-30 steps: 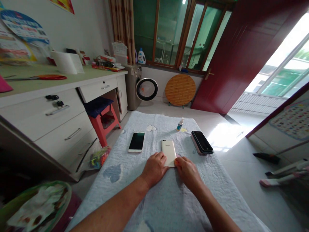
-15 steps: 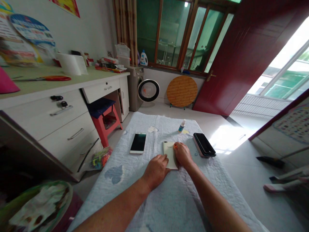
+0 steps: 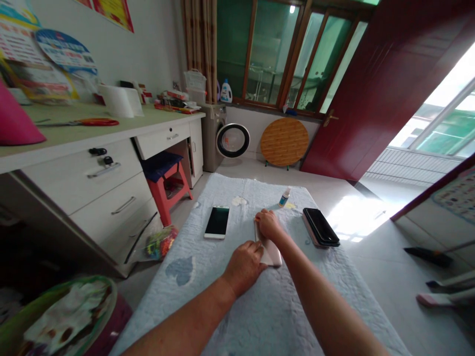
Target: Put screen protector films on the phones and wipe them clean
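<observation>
A pale phone point(image 3: 271, 254) lies back up on the cloth-covered table point(image 3: 222, 316), partly hidden by both hands. My left hand point(image 3: 245, 264) grips its lower left edge. My right hand point(image 3: 267, 223) is closed over its top end, pinching a small orange thing that barely shows. To the left lies a white phone point(image 3: 217, 222) with its dark screen up. A small spray bottle point(image 3: 284, 197) with a white cap stands beyond the hands. On the right, a black phone point(image 3: 321, 226) rests on top of another flat item.
A desk point(image 3: 156, 126) with scissors and a paper roll runs along the left. Below it are a red stool point(image 3: 168, 190) and a bin point(image 3: 115, 316). A washing machine point(image 3: 213, 143), a round wooden board point(image 3: 285, 142) and a red door point(image 3: 345, 99) stand behind.
My right hand has moved from the phone's upper right side across to its top left, now covering the camera corner. My left hand keeps its hold. The whole view has shifted slightly.
</observation>
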`<control>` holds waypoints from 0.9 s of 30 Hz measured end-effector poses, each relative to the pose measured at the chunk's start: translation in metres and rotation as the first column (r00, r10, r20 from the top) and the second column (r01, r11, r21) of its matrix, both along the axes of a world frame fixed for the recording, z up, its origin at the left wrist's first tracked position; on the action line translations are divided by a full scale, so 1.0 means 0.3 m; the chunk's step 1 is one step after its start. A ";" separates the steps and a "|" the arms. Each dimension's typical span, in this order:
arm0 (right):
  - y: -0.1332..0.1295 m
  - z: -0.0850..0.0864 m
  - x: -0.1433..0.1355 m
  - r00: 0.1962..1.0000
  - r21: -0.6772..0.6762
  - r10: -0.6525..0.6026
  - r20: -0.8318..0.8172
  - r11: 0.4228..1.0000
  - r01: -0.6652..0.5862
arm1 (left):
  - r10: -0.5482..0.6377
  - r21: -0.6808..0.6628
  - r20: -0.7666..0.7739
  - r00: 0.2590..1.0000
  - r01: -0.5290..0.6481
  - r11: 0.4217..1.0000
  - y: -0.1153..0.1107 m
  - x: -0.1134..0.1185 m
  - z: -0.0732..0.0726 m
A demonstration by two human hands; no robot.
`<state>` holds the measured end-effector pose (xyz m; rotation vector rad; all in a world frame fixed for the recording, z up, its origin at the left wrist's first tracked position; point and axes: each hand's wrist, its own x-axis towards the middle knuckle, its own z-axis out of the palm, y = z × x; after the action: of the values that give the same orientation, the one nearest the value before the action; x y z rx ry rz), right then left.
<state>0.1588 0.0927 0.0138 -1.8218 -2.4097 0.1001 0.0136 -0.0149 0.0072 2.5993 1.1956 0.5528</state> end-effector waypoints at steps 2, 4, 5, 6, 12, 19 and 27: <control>-0.002 -0.005 -0.022 0.999 0.007 0.044 -0.007 0.999 -0.044 | -0.003 -0.016 0.014 1.000 0.003 1.000 -0.001 -0.001 0.006; -0.014 -0.009 -0.029 0.997 0.014 0.082 -0.013 0.997 -0.082 | 0.000 -0.024 0.034 0.999 0.001 1.000 -0.003 -0.002 0.013; -0.024 -0.011 -0.028 0.995 0.023 0.103 -0.018 0.994 -0.102 | 0.005 -0.028 0.044 0.999 -0.004 1.000 -0.005 -0.003 0.016; -0.037 -0.011 -0.024 0.992 0.035 0.125 -0.027 0.992 -0.124 | 0.012 -0.034 0.053 0.999 -0.010 0.999 -0.007 -0.003 0.018; -0.158 0.006 0.006 0.960 0.069 0.263 -0.099 0.964 -0.257 | 0.150 -0.003 0.136 0.979 -0.151 0.989 -0.008 -0.002 -0.006; -0.321 0.013 -0.001 0.962 -0.011 0.234 -0.138 0.971 -0.237 | 0.208 0.121 0.285 0.936 -0.250 0.961 0.002 -0.003 -0.052; -0.404 0.014 0.041 0.908 0.013 0.241 -0.343 0.968 -0.252 | 0.154 0.038 0.095 0.983 -0.158 0.987 0.003 -0.012 -0.045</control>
<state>0.1711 -0.0285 0.0181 -1.3615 -2.3766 0.4430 0.0100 -0.0139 -0.0063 2.5005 1.3794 0.7305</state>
